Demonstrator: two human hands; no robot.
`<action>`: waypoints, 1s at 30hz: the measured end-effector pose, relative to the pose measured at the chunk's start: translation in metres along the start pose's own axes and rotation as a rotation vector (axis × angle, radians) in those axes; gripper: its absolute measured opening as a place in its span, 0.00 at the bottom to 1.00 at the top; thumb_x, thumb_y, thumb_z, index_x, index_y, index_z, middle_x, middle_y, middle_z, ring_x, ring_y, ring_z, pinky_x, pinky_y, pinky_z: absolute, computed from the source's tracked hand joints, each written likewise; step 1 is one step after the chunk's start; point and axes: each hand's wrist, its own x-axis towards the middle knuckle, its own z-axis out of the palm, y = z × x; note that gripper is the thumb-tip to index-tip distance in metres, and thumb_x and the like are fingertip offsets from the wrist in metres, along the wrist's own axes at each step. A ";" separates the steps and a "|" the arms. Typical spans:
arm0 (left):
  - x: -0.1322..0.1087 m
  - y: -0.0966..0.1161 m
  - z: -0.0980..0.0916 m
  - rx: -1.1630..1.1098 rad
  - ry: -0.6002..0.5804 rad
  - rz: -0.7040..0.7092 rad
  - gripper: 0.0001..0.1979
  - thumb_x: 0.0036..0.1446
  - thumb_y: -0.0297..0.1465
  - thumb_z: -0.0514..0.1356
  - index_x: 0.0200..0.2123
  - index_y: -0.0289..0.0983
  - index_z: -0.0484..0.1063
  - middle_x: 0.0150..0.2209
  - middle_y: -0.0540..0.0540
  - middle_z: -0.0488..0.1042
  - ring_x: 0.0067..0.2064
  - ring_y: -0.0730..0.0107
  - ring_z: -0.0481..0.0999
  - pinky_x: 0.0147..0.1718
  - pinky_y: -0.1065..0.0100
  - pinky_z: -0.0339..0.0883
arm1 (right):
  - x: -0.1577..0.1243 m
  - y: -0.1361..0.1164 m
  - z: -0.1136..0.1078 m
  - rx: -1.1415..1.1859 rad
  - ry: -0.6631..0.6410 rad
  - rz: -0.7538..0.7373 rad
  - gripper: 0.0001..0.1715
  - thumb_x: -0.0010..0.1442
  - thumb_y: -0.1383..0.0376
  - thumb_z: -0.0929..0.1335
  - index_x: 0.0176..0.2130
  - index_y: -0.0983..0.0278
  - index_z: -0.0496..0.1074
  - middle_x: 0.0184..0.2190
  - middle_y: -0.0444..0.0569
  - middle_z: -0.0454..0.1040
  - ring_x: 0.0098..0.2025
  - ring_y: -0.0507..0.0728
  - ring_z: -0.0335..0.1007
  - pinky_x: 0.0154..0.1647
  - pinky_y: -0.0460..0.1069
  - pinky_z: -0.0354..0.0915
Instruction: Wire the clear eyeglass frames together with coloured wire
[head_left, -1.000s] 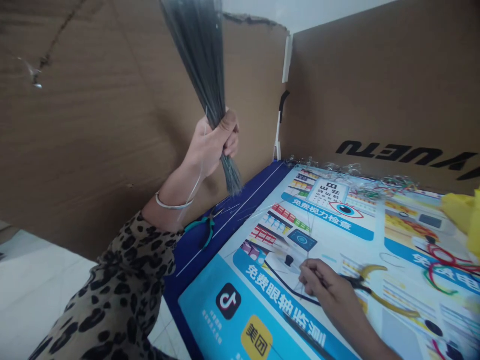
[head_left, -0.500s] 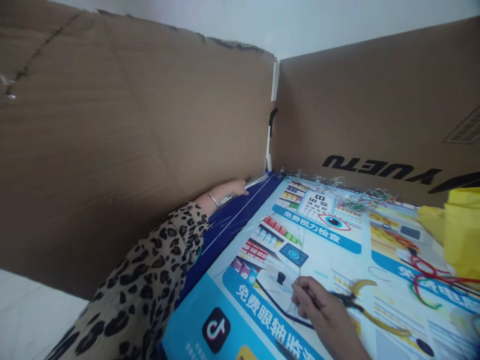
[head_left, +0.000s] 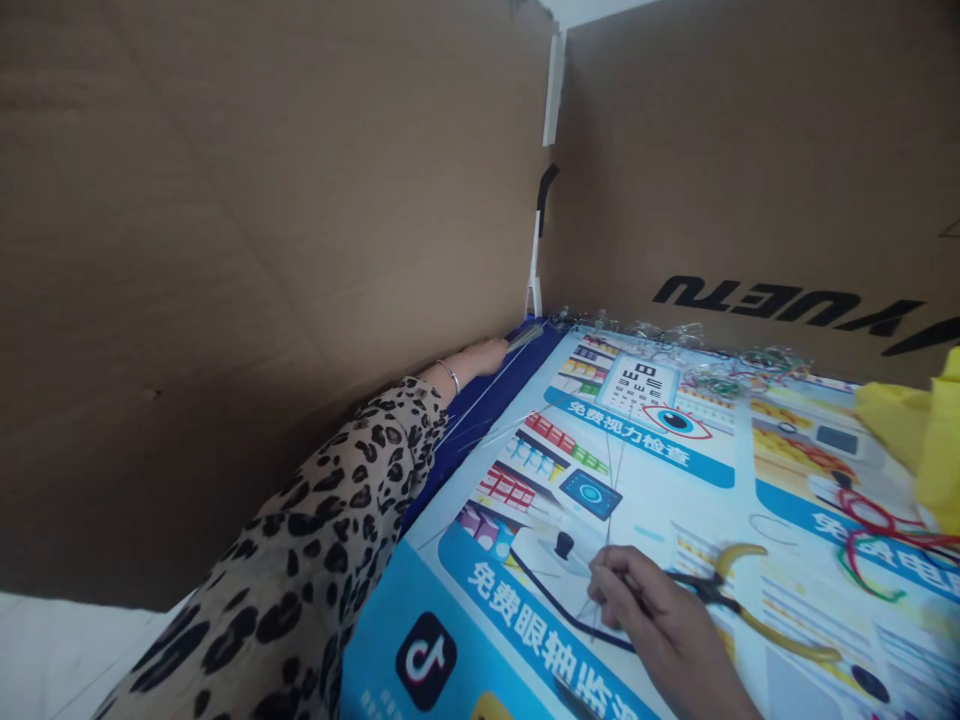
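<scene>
My left hand (head_left: 486, 357) reaches along the foot of the left cardboard wall, with a bracelet at the wrist and a leopard-print sleeve. Its fingers are closed on a bundle of thin silvery wires (head_left: 526, 336) lying on the dark blue strip, and part of the bundle is hidden beneath the hand. My right hand (head_left: 649, 605) rests low over the printed poster (head_left: 667, 510), its fingers pinched on a few thin wires (head_left: 609, 500). Beside it lies a pair of pliers (head_left: 780, 632) with yellow handles, partly covered by the hand.
Cardboard walls (head_left: 360, 180) stand at the left and back, meeting in a corner. Clear scraps and tangled wire (head_left: 720, 370) lie along the back edge. At the right are red and green wire loops (head_left: 870, 515) and a yellow bag (head_left: 937, 440).
My left hand has moved forward along the wall toward the corner, over the bundle of wires. The view has tilted down slightly. My right hand keeps its pinch in nearly the same place.
</scene>
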 end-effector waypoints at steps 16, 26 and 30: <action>-0.128 -0.027 -0.041 0.024 -0.014 0.053 0.14 0.58 0.34 0.49 0.41 0.39 0.73 0.41 0.48 0.75 0.42 0.69 0.72 0.39 0.73 0.61 | 0.003 0.008 0.001 0.068 -0.001 0.044 0.19 0.54 0.48 0.63 0.32 0.60 0.67 0.25 0.47 0.74 0.26 0.54 0.71 0.26 0.43 0.68; -0.188 -0.022 -0.001 0.120 -0.055 -0.181 0.09 0.51 0.34 0.56 0.31 0.39 0.75 0.35 0.44 0.77 0.36 0.63 0.75 0.32 0.69 0.64 | 0.001 0.009 0.001 0.006 0.007 0.055 0.19 0.56 0.48 0.61 0.34 0.59 0.66 0.26 0.46 0.74 0.26 0.53 0.70 0.29 0.44 0.67; -0.194 -0.017 0.006 0.123 -0.033 -0.196 0.11 0.54 0.31 0.51 0.32 0.39 0.74 0.37 0.44 0.76 0.37 0.64 0.75 0.35 0.68 0.66 | 0.002 0.009 0.001 0.004 -0.014 0.053 0.19 0.56 0.47 0.61 0.34 0.59 0.66 0.25 0.46 0.74 0.26 0.54 0.70 0.29 0.45 0.66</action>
